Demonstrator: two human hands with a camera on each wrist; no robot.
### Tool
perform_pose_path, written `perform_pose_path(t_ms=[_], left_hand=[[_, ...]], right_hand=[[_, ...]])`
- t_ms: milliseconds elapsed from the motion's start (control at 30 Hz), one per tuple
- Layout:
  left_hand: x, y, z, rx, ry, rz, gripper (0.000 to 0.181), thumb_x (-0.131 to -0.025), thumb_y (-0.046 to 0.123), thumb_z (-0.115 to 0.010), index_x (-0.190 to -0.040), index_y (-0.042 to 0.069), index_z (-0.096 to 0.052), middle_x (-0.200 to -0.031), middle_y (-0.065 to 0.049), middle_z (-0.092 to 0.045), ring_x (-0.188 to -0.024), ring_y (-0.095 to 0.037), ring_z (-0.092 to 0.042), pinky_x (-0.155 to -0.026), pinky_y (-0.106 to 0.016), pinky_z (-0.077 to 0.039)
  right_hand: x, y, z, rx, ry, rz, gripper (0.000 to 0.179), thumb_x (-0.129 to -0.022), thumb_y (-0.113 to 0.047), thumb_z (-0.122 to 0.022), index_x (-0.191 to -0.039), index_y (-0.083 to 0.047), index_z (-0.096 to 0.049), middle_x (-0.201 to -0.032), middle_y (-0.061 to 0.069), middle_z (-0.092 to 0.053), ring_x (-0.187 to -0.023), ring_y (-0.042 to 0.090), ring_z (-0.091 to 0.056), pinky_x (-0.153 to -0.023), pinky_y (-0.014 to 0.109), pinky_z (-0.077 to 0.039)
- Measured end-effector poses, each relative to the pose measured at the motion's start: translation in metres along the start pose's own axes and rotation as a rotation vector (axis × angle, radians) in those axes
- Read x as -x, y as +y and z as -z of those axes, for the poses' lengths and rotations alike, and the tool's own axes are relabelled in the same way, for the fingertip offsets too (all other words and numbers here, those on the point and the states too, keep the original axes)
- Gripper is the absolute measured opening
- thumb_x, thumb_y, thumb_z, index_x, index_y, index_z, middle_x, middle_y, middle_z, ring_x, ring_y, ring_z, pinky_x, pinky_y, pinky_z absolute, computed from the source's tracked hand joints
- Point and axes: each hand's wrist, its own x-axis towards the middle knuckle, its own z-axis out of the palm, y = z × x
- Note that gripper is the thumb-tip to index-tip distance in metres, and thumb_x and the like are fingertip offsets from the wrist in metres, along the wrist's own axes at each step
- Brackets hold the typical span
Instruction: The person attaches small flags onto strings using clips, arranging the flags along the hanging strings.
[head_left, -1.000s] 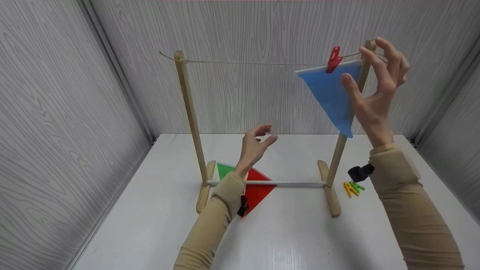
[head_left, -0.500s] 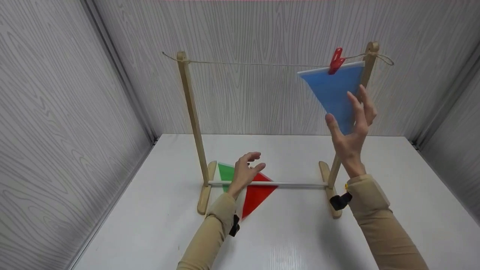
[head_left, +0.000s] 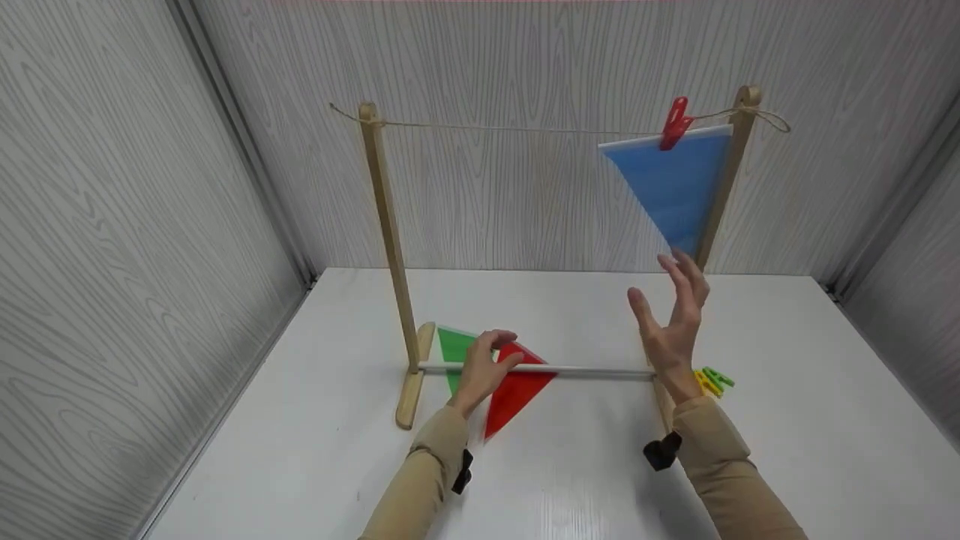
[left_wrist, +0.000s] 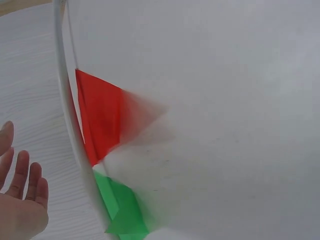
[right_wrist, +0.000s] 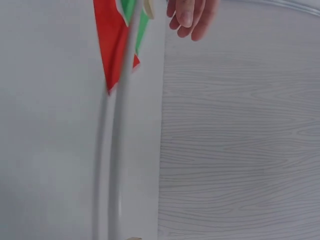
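A blue triangular flag [head_left: 671, 187] hangs at the right end of the string [head_left: 517, 129], held by a red clothespin [head_left: 676, 124]. Just under its lower tip is my right hand [head_left: 675, 334], fingers loosely bent and holding nothing. My left hand [head_left: 484, 371] hovers over the green flag [head_left: 454, 348] and the red flag [head_left: 517, 394], which lie on the table by the white crossbar [head_left: 600, 370]. Its fingers are relaxed around nothing. In the left wrist view the red flag [left_wrist: 102, 115] and green flag [left_wrist: 125, 207] show beside the bar.
Wooden posts at left [head_left: 388, 232] and right [head_left: 724, 195] carry the string. A yellow clothespin [head_left: 707, 384] and a green clothespin [head_left: 718, 376] lie right of the stand, next to my right wrist. Walls with a wood-grain pattern [head_left: 525, 202] enclose the white table [head_left: 585, 465].
My right hand has come down from the string's right end, past the blue flag, and leftward. My left hand has lowered toward the red and green flags. The blue flag stays clipped.
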Motion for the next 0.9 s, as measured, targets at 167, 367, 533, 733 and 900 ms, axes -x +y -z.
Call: perform_pose_path(t_ms=[167, 367, 533, 733, 900], left_hand=[[0.006, -0.010, 0.001, -0.091, -0.020, -0.006, 0.029, -0.095, 0.008, -0.069, -0.122, -0.001, -0.063, -0.123, -0.023, -0.064, -0.114, -0.038, -0.058, -0.102, -0.051, -0.052], [0.013, -0.018, 0.002, -0.258, -0.082, 0.015, 0.029, -0.095, 0.010, -0.069, -0.123, 0.004, -0.063, -0.121, -0.014, -0.065, -0.111, -0.026, -0.060, -0.099, -0.042, -0.055], [0.015, -0.024, 0.003, -0.385, -0.073, 0.000, 0.023, -0.095, 0.009, -0.069, -0.117, 0.005, -0.066, -0.117, -0.012, -0.066, -0.111, -0.026, -0.061, -0.101, -0.044, -0.054], [0.017, -0.026, 0.005, -0.461, -0.076, -0.009, 0.021, -0.096, 0.010, -0.068, -0.116, 0.006, -0.067, -0.117, -0.011, -0.068, -0.113, -0.026, -0.062, -0.103, -0.043, -0.053], [0.019, -0.027, 0.009, -0.563, -0.112, -0.082, 0.019, -0.095, 0.013, -0.069, -0.112, 0.004, -0.068, -0.112, -0.012, -0.069, -0.109, -0.026, -0.062, -0.100, -0.042, -0.054]], right_hand=[[0.021, -0.003, -0.004, 0.041, -0.026, -0.058, 0.046, -0.082, 0.014, -0.068, -0.127, 0.011, -0.058, -0.131, 0.027, -0.052, -0.123, 0.006, -0.046, -0.096, 0.024, -0.034], [0.040, -0.004, -0.002, 0.065, -0.127, -0.167, 0.036, -0.088, 0.011, -0.066, -0.123, 0.015, -0.058, -0.114, 0.025, -0.058, -0.103, 0.021, -0.054, -0.084, 0.024, -0.043], [0.057, 0.026, 0.002, 0.082, -0.211, -0.311, 0.037, -0.089, 0.009, -0.067, -0.125, 0.011, -0.060, -0.112, 0.020, -0.061, -0.099, 0.019, -0.061, -0.078, 0.013, -0.049], [0.072, 0.042, 0.004, 0.125, -0.343, -0.558, 0.029, -0.092, -0.002, -0.070, -0.120, 0.006, -0.063, -0.113, 0.021, -0.064, -0.099, 0.014, -0.059, -0.080, 0.011, -0.048], [0.078, 0.038, 0.006, 0.167, -0.463, -0.710, 0.028, -0.096, -0.013, -0.068, -0.118, 0.003, -0.063, -0.115, 0.017, -0.066, -0.100, 0.010, -0.060, -0.083, 0.010, -0.048]])
